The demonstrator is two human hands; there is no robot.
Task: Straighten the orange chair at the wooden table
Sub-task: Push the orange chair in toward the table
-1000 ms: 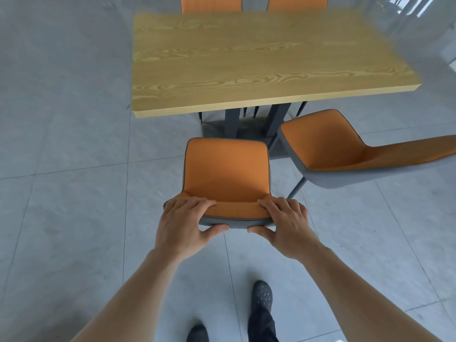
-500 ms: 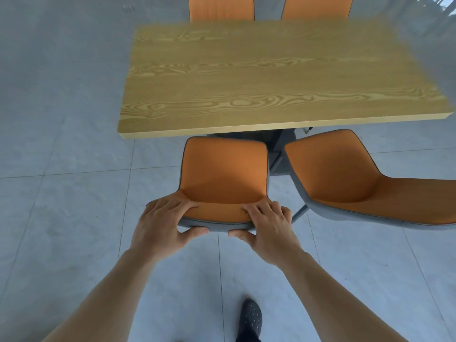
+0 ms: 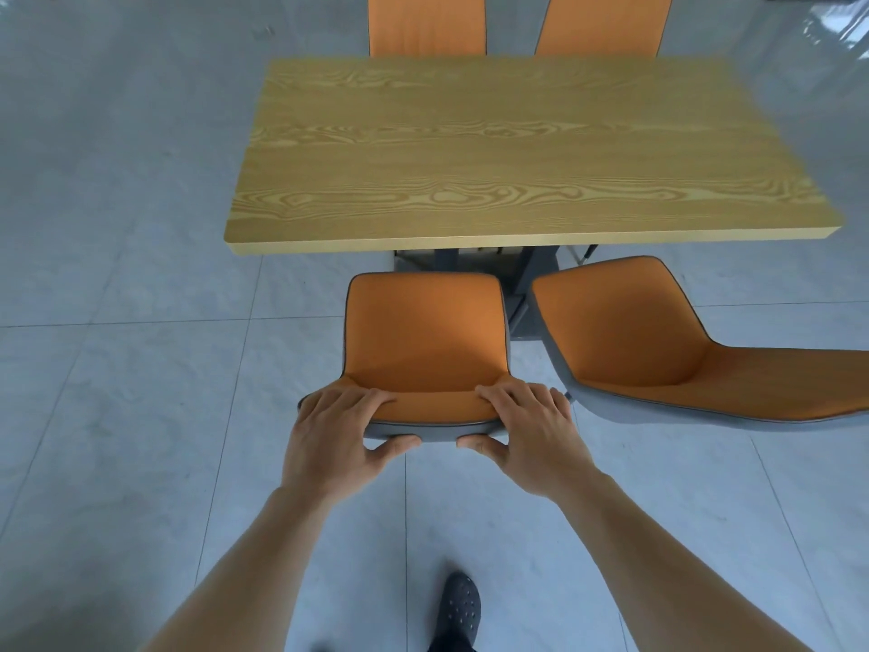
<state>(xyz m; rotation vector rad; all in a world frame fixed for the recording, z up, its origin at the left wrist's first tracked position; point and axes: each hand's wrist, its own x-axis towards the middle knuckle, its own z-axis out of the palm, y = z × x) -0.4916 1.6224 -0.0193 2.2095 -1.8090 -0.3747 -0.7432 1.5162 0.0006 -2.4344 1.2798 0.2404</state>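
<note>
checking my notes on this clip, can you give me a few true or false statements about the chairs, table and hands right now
1. Both hands, left hand and right hand, grip the top of the chair back. True.
2. The table has plates on it. False: its top is bare.
3. The chair to the right sits square to the table. False: it is turned at an angle.
4. Two more chairs stand at the far side. True.
5. A dark shoe shows on the floor. True.
</note>
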